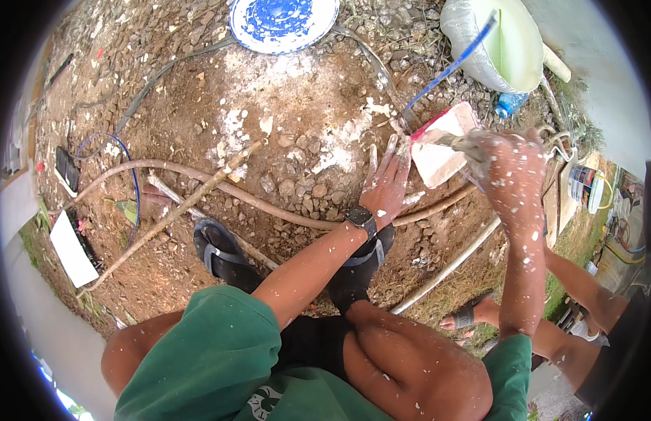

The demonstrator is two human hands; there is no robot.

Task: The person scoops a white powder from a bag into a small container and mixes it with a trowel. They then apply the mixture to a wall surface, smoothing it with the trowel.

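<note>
A white, paint-smeared rectangular piece with a red edge (443, 160) lies on the soil ahead of me, tilted. My left hand (387, 181) is spread flat beside its left edge, fingers stretched out and holding nothing; a dark watch sits on that wrist. My right hand (509, 163) is closed at the piece's right side, gripping a greyish, paint-smeared thing (452, 142) that reaches over the white surface; its kind cannot be made out. White paint specks cover my right hand and forearm.
A white bucket (518, 45) stands far right, near a blue plastic bottle (509, 105). A blue-and-white lid (283, 21) lies at the far side. A brown hose (262, 200), a bamboo stick (175, 214) and a pale pole (448, 265) cross the ground. Another person's sandalled foot (473, 312) is at right.
</note>
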